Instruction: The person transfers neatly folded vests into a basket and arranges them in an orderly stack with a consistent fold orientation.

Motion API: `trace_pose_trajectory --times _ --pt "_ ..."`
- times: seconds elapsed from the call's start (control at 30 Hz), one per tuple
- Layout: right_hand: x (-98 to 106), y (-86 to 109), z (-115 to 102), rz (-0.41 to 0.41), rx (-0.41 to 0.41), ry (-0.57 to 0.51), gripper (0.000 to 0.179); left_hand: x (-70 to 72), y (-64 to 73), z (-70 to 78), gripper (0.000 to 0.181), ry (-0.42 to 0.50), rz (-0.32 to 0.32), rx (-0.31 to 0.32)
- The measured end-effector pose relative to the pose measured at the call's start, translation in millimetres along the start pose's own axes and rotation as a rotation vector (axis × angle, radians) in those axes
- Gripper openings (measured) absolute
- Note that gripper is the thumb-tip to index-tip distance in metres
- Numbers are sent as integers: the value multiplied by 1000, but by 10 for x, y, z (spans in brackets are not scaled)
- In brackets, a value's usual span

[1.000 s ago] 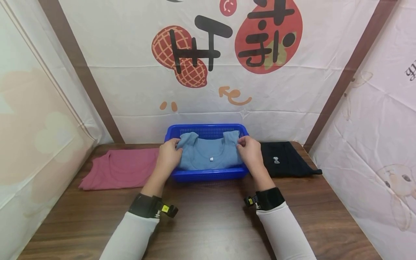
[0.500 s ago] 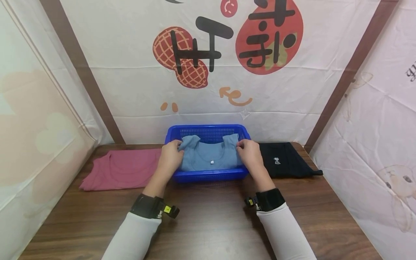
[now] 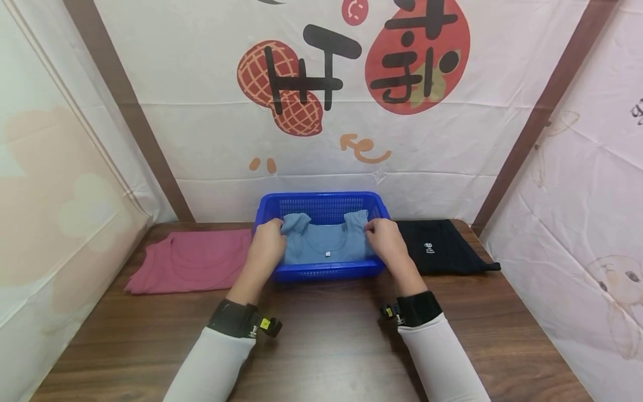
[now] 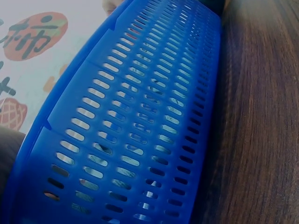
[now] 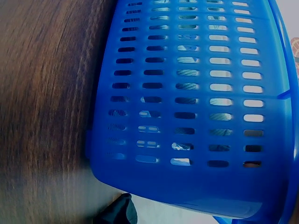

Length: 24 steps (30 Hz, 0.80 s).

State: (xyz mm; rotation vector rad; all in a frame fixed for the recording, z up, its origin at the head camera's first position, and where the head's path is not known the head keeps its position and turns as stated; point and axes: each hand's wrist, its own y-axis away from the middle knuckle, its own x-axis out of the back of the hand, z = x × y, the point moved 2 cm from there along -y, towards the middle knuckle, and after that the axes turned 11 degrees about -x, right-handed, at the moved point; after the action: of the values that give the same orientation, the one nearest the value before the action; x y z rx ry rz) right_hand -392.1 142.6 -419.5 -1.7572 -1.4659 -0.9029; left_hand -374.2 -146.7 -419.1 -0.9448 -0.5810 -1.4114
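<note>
A light blue tank top (image 3: 324, 245) with a small white neck label lies in the blue plastic basket (image 3: 329, 271), its shoulder parts standing up a little. My left hand (image 3: 268, 245) reaches over the basket's left rim and pinches the top's left edge; its fingertips are mostly hidden. On the opposite side my right hand (image 3: 389, 241) holds the right edge between thumb and fingers. Both wrist views are filled mainly by the basket's slotted wall (image 4: 135, 107), with patches of pale cloth behind the slots.
A folded pink top (image 3: 193, 259) lies left of the basket on the brown wooden table (image 3: 321, 340). Folded black clothing (image 3: 442, 245) with a white print lies to the right. A printed white curtain (image 3: 321, 178) hangs behind the basket.
The blue tank top has sunk lower into the basket, and more of the back wall shows above it. Both hands have come down slightly with it, the left shifting a little to the right.
</note>
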Motion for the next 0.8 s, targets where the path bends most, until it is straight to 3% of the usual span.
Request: trace_pose_trajectory --times 0.33,0.6,0.8 --pt "-15 26 -10 -50 49 67 29 -21 12 45 41 -66 -78 24" --pt "-32 43 -22 -106 41 121 32 -20 14 57 41 -77 -100 24" --pt "-35 54 -35 -105 71 152 31 -48 3 46 42 -100 -152 29"
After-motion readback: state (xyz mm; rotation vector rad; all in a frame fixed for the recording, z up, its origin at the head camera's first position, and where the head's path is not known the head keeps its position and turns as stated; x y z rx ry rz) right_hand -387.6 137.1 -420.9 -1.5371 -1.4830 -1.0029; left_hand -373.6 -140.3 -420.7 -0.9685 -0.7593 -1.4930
